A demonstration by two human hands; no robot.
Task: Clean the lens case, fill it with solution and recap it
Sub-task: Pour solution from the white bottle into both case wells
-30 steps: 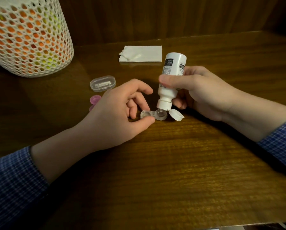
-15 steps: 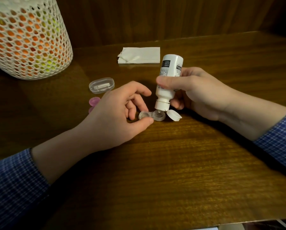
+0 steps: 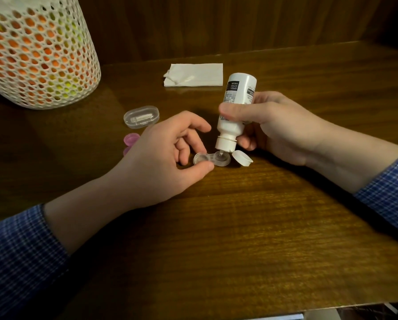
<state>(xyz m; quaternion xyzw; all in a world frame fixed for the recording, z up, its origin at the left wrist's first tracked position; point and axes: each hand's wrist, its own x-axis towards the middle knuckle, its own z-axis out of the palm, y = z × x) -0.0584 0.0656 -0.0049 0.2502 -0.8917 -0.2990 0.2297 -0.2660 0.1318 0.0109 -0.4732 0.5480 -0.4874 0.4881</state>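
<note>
A clear two-well lens case (image 3: 211, 159) lies uncapped on the wooden table (image 3: 251, 227). My left hand (image 3: 168, 158) pinches its left well between thumb and fingers. My right hand (image 3: 278, 125) grips a white solution bottle (image 3: 236, 109) turned upside down, its nozzle just over the right well. The bottle's flip cap (image 3: 242, 158) hangs open beside the case. Two pink lens-case caps (image 3: 131, 139) lie left of my left hand, partly hidden by it.
A clear oval plastic box (image 3: 141, 117) sits behind the pink caps. A folded white tissue (image 3: 194, 75) lies near the back wall. A white mesh basket (image 3: 36, 51) of orange and yellow items stands at the back left.
Both hands, the bottle and the case hold nearly the same pose over the right well. The small shift in the picture looks like head movement.
</note>
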